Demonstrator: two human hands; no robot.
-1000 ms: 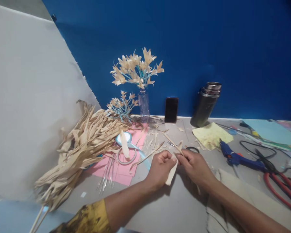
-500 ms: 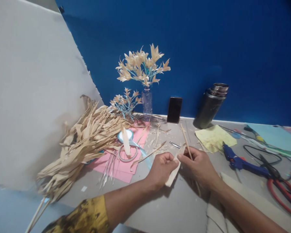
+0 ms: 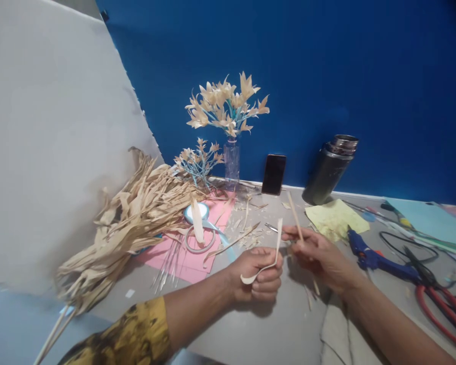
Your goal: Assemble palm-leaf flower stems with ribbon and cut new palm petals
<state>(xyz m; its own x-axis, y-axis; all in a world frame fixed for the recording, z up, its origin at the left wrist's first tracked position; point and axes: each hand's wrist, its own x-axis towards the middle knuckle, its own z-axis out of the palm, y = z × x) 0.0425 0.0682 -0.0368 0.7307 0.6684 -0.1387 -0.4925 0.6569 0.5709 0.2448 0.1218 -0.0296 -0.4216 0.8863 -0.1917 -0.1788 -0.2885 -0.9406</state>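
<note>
My left hand (image 3: 259,275) is closed on a pale strip of dried husk (image 3: 278,241), which bends over the fingers with its curled end toward me. To its right, my right hand (image 3: 319,256) grips a thin tan strip (image 3: 295,215) that points up and away. A little space separates the two hands. Just beyond them, the tip of a metal tool (image 3: 271,227), perhaps scissors or tweezers, lies on the table. Small husk scraps (image 3: 251,238) are scattered around it.
Left are a heap of dried husks (image 3: 137,218), pink paper (image 3: 171,266), ribbon rolls (image 3: 196,213) and wires (image 3: 167,271). Husk flowers (image 3: 226,104) stand in a clear bottle (image 3: 231,165) behind, beside a phone (image 3: 274,175) and flask (image 3: 330,170). Right lie a glue gun (image 3: 380,263) and red-handled scissors (image 3: 437,301).
The husk strip, earlier between both hands, is now in my left hand alone, turned edge-on and bent. My right hand has moved slightly right, away from it, keeping the thin strip.
</note>
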